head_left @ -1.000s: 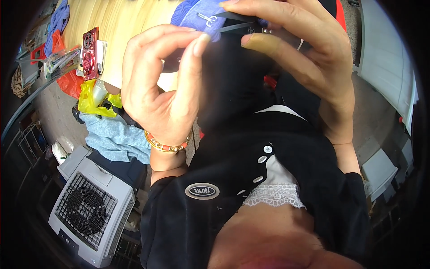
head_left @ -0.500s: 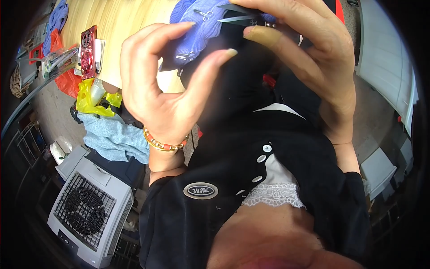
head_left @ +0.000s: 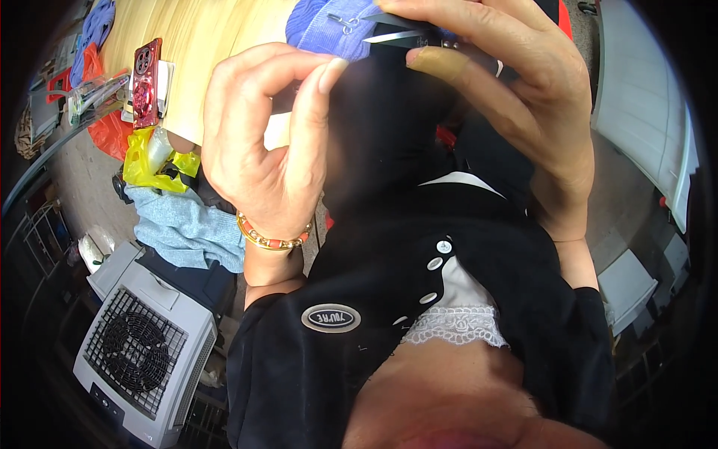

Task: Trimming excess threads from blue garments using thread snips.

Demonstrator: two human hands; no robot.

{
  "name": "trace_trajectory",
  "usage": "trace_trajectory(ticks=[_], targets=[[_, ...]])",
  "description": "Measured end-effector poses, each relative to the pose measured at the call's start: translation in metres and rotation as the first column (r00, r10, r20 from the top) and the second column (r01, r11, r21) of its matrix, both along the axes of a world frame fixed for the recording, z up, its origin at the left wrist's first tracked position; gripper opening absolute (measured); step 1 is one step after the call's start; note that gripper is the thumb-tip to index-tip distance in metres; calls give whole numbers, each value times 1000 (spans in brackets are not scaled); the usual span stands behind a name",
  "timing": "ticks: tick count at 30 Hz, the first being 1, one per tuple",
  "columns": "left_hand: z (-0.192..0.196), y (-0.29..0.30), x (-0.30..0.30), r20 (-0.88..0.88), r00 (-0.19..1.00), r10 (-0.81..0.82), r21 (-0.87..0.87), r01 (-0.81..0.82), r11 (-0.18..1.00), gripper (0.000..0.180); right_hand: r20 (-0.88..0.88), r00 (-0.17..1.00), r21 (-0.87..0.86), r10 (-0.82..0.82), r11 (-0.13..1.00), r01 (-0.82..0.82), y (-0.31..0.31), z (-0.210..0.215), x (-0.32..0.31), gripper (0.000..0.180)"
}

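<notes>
At the top centre lies a periwinkle-blue ribbed knit piece (head_left: 318, 26) with a small silver metal fitting (head_left: 340, 22) on it. My left hand (head_left: 262, 142) is just below its near edge, thumb and index fingertip pressed together. Whatever they pinch, if anything, is too small or hidden to make out. My right hand (head_left: 523, 90), with a tan covering on one fingertip, grips black thread snips (head_left: 404, 37) between thumb and fingers. Their pointed blades stand apart and face left, over the knit's right edge.
A red phone (head_left: 146, 82) rests on the wooden table (head_left: 202, 45) at left. Beside the table are a yellow plastic bag (head_left: 142, 165), a red bag (head_left: 112, 135) and a light-blue knit garment (head_left: 183, 228). A grey air cooler (head_left: 146, 344) stands lower left.
My left thumb and index finger, apart before, have closed into a pinch over the knit's lower end. My right hand and the snips have barely moved.
</notes>
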State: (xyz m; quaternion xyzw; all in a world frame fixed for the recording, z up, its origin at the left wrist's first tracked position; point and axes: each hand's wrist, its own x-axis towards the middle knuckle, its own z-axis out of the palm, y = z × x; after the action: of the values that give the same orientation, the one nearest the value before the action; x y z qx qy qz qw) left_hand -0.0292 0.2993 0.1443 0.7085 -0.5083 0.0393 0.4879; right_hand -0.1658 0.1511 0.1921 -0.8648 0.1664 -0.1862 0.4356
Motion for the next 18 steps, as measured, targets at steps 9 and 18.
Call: trace_trajectory(ticks=[9,18], targets=[[0,0,-6,113,992,-47,-75,55,996,17,147,987,-196,70,980,-40,-3,-15,2,31],[-2,0,-7,105,993,-45,-105,56,993,20,-8,1000,-125,-8,992,7,4,4,1,30]])
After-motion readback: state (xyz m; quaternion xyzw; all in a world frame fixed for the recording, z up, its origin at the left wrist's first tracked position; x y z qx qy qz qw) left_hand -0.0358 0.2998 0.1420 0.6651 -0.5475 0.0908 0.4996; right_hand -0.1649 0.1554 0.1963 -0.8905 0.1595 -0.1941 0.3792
